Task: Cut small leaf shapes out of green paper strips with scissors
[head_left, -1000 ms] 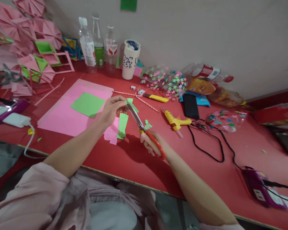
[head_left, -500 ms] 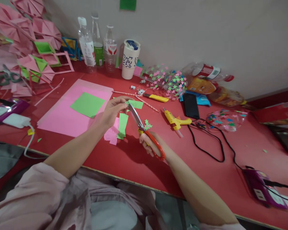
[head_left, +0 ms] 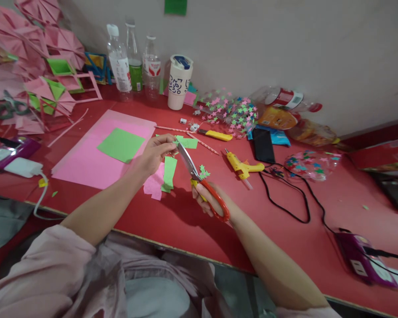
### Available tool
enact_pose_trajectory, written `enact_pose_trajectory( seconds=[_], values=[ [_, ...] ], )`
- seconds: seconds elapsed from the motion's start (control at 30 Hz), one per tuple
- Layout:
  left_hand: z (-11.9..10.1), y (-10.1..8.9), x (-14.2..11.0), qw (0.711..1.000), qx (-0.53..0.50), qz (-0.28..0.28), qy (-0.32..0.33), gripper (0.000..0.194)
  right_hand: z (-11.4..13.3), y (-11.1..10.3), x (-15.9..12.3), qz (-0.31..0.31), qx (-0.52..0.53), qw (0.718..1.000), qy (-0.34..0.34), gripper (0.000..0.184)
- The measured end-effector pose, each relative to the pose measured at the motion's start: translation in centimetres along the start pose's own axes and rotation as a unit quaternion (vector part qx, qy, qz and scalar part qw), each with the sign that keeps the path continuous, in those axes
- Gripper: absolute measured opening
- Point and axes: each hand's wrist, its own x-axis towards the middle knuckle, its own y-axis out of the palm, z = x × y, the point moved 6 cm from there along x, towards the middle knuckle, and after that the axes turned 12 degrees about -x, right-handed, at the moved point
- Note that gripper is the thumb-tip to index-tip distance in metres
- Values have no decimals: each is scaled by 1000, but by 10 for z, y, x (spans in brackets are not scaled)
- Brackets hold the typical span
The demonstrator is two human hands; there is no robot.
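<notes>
My left hand (head_left: 157, 152) pinches a small piece of green paper (head_left: 177, 142) between thumb and fingers. Scissors (head_left: 215, 198) with red and yellow handles are in my right hand (head_left: 202, 201); their blade tips reach the green piece at my left fingertips. How far the blades are apart is hard to make out. Just right of the blades lies a small pile of green paper stars (head_left: 204, 171). Below my left fingers are a green paper strip (head_left: 169, 173) and some pink paper pieces (head_left: 155, 182). Another green strip (head_left: 188, 142) lies behind the scissor tips.
A green square (head_left: 121, 145) lies on pink sheets (head_left: 86, 165) at left. Bottles (head_left: 120, 62) and a cup (head_left: 179, 84) stand along the wall. A utility knife (head_left: 219, 135), yellow glue gun (head_left: 242, 167), phone (head_left: 263, 145) and black cable (head_left: 285, 216) lie on the right.
Almost nothing differs. The scissors and both hands stay in the same place, with only a very slight shift at the scissor handles and in the camera's view.
</notes>
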Motion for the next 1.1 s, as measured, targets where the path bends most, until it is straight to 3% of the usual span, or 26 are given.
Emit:
enact_pose_trajectory(
  seconds=[0.7, 1.1],
  values=[
    [1, 1, -1, 1000, 28, 3, 5, 9, 1, -1, -1, -64, -31, 996, 46, 45],
    [4, 1, -1, 1000, 10, 1, 5, 11, 1, 1, 0, -63, -22, 997, 46, 41]
  ],
)
